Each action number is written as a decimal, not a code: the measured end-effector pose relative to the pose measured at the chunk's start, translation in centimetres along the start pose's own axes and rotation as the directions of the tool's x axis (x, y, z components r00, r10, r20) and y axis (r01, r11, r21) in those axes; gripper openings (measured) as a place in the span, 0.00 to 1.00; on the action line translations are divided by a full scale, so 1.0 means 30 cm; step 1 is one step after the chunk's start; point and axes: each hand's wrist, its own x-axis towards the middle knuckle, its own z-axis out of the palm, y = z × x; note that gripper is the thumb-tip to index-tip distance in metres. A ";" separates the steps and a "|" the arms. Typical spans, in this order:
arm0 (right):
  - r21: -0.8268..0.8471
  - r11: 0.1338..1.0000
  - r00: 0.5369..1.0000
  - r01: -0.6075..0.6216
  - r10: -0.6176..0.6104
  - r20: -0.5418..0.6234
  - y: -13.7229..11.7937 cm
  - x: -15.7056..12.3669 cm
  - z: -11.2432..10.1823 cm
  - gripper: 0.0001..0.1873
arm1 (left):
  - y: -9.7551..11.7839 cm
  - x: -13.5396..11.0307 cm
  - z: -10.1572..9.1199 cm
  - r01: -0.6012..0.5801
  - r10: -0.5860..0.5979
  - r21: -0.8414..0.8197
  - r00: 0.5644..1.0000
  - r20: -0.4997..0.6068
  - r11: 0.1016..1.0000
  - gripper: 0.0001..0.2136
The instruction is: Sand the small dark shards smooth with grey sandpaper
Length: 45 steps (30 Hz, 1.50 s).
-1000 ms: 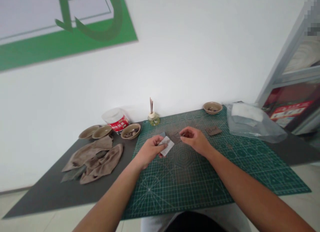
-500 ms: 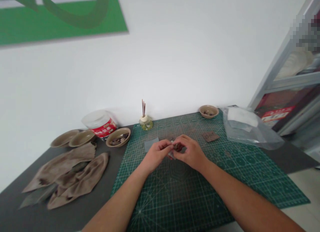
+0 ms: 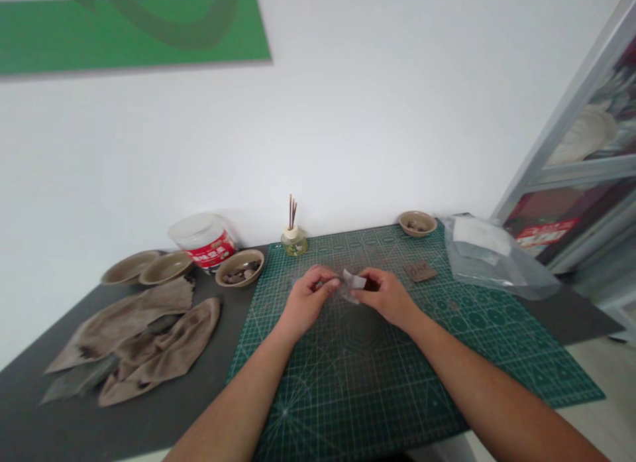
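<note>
My left hand (image 3: 308, 301) and my right hand (image 3: 385, 295) meet above the middle of a green cutting mat (image 3: 397, 369). Both are pinched on a small pale sheet (image 3: 354, 282) stretched between the fingertips. The right hand's fingers also hide something small and dark that I cannot name. A small brown piece (image 3: 420, 271) lies on the mat just right of my right hand.
Crumpled brown cloths (image 3: 139, 339) lie on the dark table at left. Behind them stand shallow tan bowls (image 3: 149, 268), a bowl of dark bits (image 3: 240, 268) and a red-labelled tub (image 3: 203, 242). A reed diffuser (image 3: 294, 240), another bowl (image 3: 417, 223) and a clear plastic bag (image 3: 497, 256) sit at the back.
My left hand held the pale sheet alone a second ago. The hands came together, and now both pinch the sheet between them. The camera view shifted slightly.
</note>
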 end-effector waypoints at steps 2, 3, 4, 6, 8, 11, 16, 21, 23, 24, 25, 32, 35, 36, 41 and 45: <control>-0.070 0.997 0.999 0.036 -0.033 0.035 -0.013 -0.010 -0.008 0.04 | -0.007 0.004 -0.008 0.035 -0.037 -0.035 0.998 -0.058 0.999 0.09; -0.113 0.991 0.996 0.069 -0.062 0.068 -0.019 -0.014 -0.009 0.04 | -0.012 0.006 -0.011 0.064 -0.069 -0.072 0.996 -0.064 0.995 0.09; -0.158 0.981 0.990 0.110 -0.094 0.104 -0.023 -0.018 -0.007 0.04 | -0.018 0.009 -0.011 0.092 -0.099 -0.112 0.993 -0.059 0.989 0.09; -0.228 0.957 0.977 0.180 -0.147 0.153 -0.028 -0.024 0.001 0.05 | -0.028 0.012 -0.009 0.132 -0.140 -0.171 0.989 -0.035 0.976 0.10; -0.250 0.949 0.976 0.192 -0.159 0.147 -0.031 -0.025 0.008 0.04 | -0.035 0.014 -0.006 0.151 -0.155 -0.192 0.988 -0.007 0.970 0.11; -0.255 0.958 0.991 0.134 -0.134 0.017 -0.032 -0.023 0.008 0.02 | -0.038 0.009 0.000 0.156 -0.152 -0.190 0.988 0.033 0.969 0.11; -0.260 0.956 0.975 0.133 -0.173 -0.137 -0.031 -0.025 0.002 0.05 | -0.031 -0.007 0.022 0.118 -0.114 -0.103 0.993 0.036 0.988 0.09; -0.341 0.917 0.966 0.206 -0.246 -0.076 -0.040 -0.034 0.027 0.05 | -0.031 -0.017 0.043 0.085 -0.086 0.041 0.996 0.021 0.996 0.10; -0.347 0.904 0.959 0.251 -0.280 -0.034 -0.042 -0.036 0.039 0.09 | -0.035 -0.018 0.043 0.069 -0.068 0.102 0.998 -0.013 0.992 0.09; -0.351 0.896 0.955 0.270 -0.296 -0.020 -0.042 -0.036 0.044 0.10 | -0.036 -0.018 0.043 0.064 -0.061 0.123 0.998 -0.032 0.990 0.08; -0.356 0.890 0.951 0.284 -0.308 -0.011 -0.040 -0.035 0.047 0.10 | -0.037 -0.018 0.041 0.060 -0.054 0.136 0.997 -0.047 0.989 0.08; -0.324 0.900 0.929 0.292 -0.347 -0.126 -0.030 -0.031 0.047 0.10 | -0.032 -0.022 0.046 0.036 -0.025 0.195 0.998 -0.062 0.980 0.06; -0.313 0.906 0.930 0.285 -0.340 -0.139 -0.035 -0.033 0.046 0.12 | -0.038 -0.028 0.057 0.018 -0.009 0.236 0.999 -0.040 0.972 0.05; -0.311 0.909 0.933 0.278 -0.332 -0.137 -0.037 -0.035 0.047 0.12 | -0.040 -0.029 0.060 0.018 -0.004 0.249 0.998 -0.056 0.968 0.06; -0.307 0.917 0.949 0.254 -0.297 -0.105 -0.044 -0.040 0.047 0.11 | -0.030 -0.035 0.068 0.019 0.012 0.272 0.994 -0.110 0.962 0.07; -0.310 0.916 0.946 0.255 -0.303 -0.116 -0.042 -0.039 0.046 0.13 | -0.014 -0.041 0.075 -0.008 0.037 0.291 0.995 -0.092 0.957 0.06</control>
